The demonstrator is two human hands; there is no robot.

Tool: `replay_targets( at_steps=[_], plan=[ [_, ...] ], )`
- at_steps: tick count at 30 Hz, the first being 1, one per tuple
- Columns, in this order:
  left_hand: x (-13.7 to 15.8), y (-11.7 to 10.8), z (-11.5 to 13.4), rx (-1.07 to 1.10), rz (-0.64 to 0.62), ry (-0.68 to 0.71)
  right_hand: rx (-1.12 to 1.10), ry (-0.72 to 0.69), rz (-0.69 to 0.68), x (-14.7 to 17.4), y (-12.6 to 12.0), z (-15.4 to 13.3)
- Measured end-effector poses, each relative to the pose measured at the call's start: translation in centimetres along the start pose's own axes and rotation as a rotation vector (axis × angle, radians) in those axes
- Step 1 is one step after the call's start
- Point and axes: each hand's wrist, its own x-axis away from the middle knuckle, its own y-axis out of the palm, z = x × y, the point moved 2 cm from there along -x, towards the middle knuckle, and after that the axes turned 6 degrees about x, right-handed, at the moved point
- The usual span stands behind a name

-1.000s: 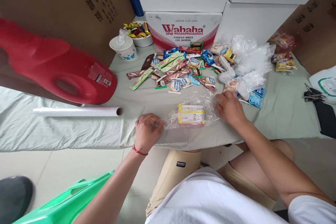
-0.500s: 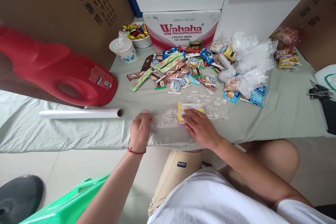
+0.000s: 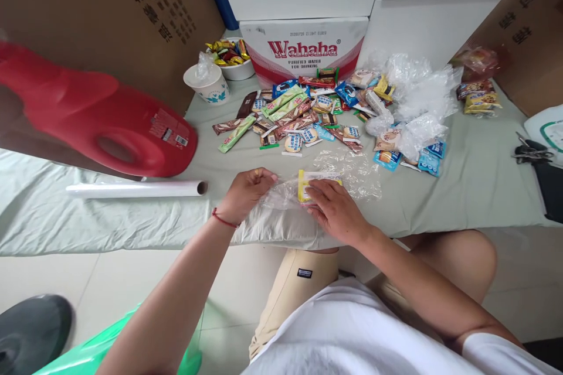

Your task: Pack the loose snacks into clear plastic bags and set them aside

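A yellow-and-white packet (image 3: pixel 303 186) lies flat near the table's front edge, on a sheet of clear plastic wrap (image 3: pixel 352 173). My right hand (image 3: pixel 338 212) grips the packet from its right side, fingers bent over its top and thumb at the near edge. To the left, my left hand (image 3: pixel 247 192), with a red string at its wrist, pinches the wrap's left end between thumb and forefinger. The wrap is drawn out and crumpled between the packet and that hand. The packet's right part is hidden under my right fingers.
Beyond my hands spreads a pile of wrapped snacks (image 3: pixel 292 114), with crumpled clear bags (image 3: pixel 422 94) at right. A film roll (image 3: pixel 136 189) and a red jug (image 3: pixel 101 123) lie at left, near a paper cup (image 3: pixel 206 87). Keys (image 3: pixel 532 150) sit far right.
My left hand has shifted right and slightly away from me, and now pinches the wrap's left end, lifting it a little. My right hand stays on the packet.
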Motion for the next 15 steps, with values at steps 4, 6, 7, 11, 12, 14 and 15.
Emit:
replay_targets(
  at_steps=[4,6,7,11,12,14,15],
  plan=[
    [1.3,-0.7,-1.6,0.102,0.165,-0.063,0.013,0.073,-0.017,-1.6,-0.4,0.3],
    [1.6,-0.6,-2.0,0.11,0.213,-0.095,0.062,0.114,-0.016,-2.5,-0.2,0.3],
    [1.7,-0.5,-2.2,0.108,0.241,-0.115,0.087,0.124,-0.017,-2.9,0.0,0.3],
    [1.8,-1.0,-2.7,-0.017,0.374,-0.171,0.1,0.097,-0.039,-3.3,0.7,0.2],
    [1.9,-1.3,-2.8,-0.084,0.408,-0.164,0.083,0.086,-0.039,-3.1,0.8,0.2],
    [2.3,-1.7,-2.5,-0.227,0.455,-0.105,0.046,0.063,-0.025,-2.6,0.9,0.1],
    [2.4,-1.7,-2.1,-0.29,0.467,-0.049,0.034,0.055,-0.014,-2.3,0.9,0.1]
  ],
)
